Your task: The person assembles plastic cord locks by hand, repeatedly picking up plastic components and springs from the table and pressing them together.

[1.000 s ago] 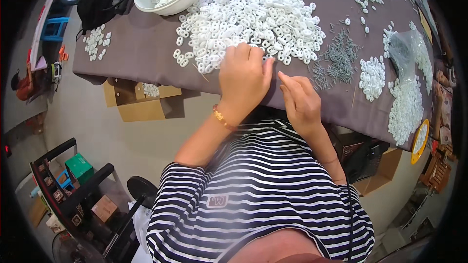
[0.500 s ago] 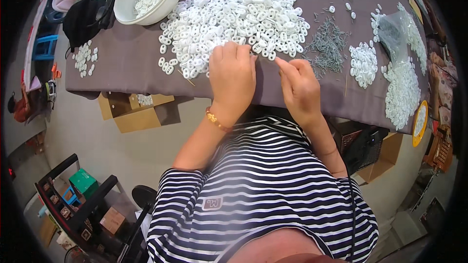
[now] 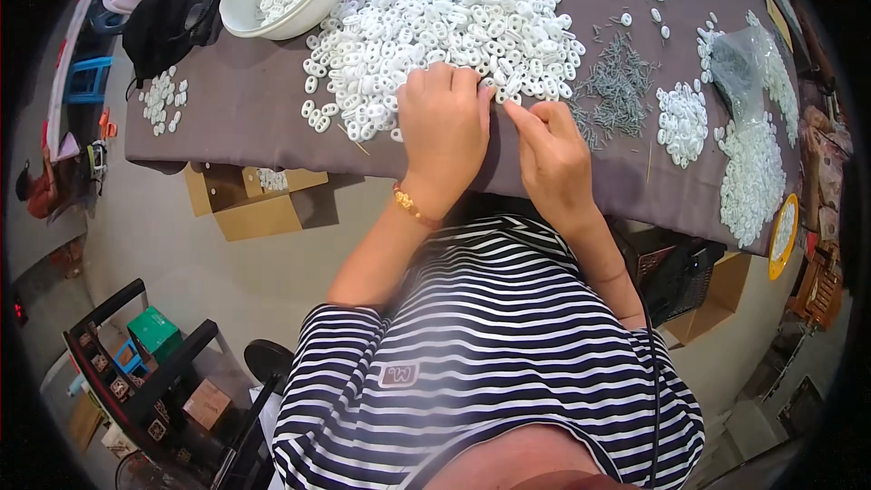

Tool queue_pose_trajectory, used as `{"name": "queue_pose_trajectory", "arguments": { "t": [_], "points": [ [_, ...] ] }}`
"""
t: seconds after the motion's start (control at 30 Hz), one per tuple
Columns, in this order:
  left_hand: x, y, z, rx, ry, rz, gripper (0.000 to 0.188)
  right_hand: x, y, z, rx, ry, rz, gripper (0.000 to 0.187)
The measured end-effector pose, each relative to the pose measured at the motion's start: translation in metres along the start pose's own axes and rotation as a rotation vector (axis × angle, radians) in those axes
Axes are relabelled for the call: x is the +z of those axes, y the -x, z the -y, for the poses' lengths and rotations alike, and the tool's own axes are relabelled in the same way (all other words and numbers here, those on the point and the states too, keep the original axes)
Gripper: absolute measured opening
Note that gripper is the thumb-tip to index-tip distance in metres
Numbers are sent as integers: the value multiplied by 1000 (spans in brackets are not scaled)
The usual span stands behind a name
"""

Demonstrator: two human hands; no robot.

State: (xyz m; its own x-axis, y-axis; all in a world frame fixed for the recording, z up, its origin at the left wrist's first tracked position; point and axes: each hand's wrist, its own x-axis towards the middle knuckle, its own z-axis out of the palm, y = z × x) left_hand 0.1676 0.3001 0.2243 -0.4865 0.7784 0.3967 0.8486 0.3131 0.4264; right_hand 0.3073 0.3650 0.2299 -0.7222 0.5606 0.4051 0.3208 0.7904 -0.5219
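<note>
My left hand (image 3: 445, 122) is at the near edge of a big heap of white oval pieces (image 3: 435, 41), fingers bent down over it so their tips are hidden; I cannot tell whether they grip one. My right hand (image 3: 553, 163) is just beside it, forefinger pointing toward my left thumb, the grasp narrow; I cannot tell whether anything small is pinched there. The pieces in the heap have two holes each and lie loose on the brown cloth of the tabletop (image 3: 245, 100), mostly ahead of my hands.

To the right of the heap is a pile of small grey screws (image 3: 621, 86), near my right hand. Farther right comes a smaller pile of white pieces (image 3: 682, 122), then a clear plastic bag (image 3: 739, 63) with more white pieces around it.

Up on the left, a white bowl (image 3: 318, 16) holds some of these pieces, with a black cloth bag (image 3: 163, 36) next to it. A thin stick (image 3: 356, 140) lies left of my left hand.
</note>
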Motion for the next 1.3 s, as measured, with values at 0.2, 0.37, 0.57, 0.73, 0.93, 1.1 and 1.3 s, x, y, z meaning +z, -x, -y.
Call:
{"name": "queue_pose_trajectory", "arguments": {
  "t": [0.2,0.37,0.57,0.73,0.93,1.1,1.3],
  "points": [
    [1,-6,1,78,36,-28,14,-11,11,-3,105,1,19,34],
    [-19,6,-14,-262,683,154,14,-15,13,-3,138,-301,-173,30],
    [-21,24,-22,-720,1543,422,25,-21,15,5,413,-675,-5,13],
    [-22,28,-23,-730,1489,432,21,-26,14,8,643,-827,42,10],
    [-26,27,-23,-633,1338,383,21,-24,17,8,725,-926,76,15],
    [-28,24,-18,-561,1267,444,19,-19,24,3,394,-769,-7,24],
    [-20,31,-11,-561,1496,447,22,-19,24,0,169,-571,-32,31]
  ]
}}
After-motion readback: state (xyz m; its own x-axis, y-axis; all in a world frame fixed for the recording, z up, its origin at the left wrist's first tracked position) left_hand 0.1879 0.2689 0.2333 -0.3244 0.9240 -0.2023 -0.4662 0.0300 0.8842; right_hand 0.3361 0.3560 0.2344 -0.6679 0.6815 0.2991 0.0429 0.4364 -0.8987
